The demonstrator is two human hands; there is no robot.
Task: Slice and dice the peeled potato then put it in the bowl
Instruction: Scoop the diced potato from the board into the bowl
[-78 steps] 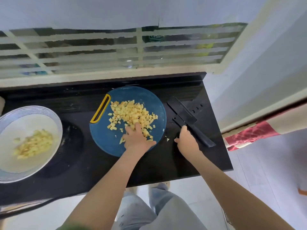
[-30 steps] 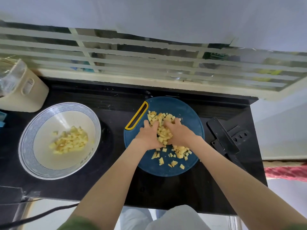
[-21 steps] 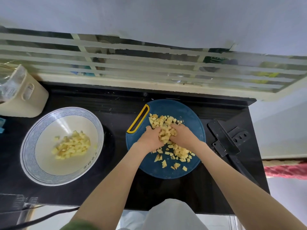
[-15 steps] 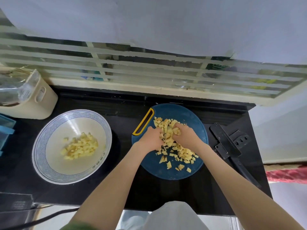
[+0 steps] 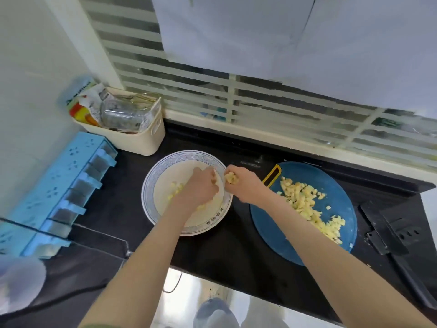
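A white bowl (image 5: 151, 185) with a blue patterned rim stands on the black counter and holds some diced potato (image 5: 174, 191). My left hand (image 5: 201, 188) hovers over the bowl with its fingers curled round potato pieces. My right hand (image 5: 243, 185) is at the bowl's right rim and grips a clump of diced potato. To the right lies a round blue cutting board (image 5: 267, 218) with a pile of diced potato (image 5: 307, 204) left on it.
A black cleaver (image 5: 387, 235) lies on the counter right of the board. A cream basket (image 5: 132, 138) of packets stands at the back left, and a light blue rack (image 5: 59, 190) runs along the left wall. The counter's front edge is close to my body.
Both hands have lifted off the cutting board with scooped potato and moved left to the bowl. The view has swung left, showing the basket and blue rack.
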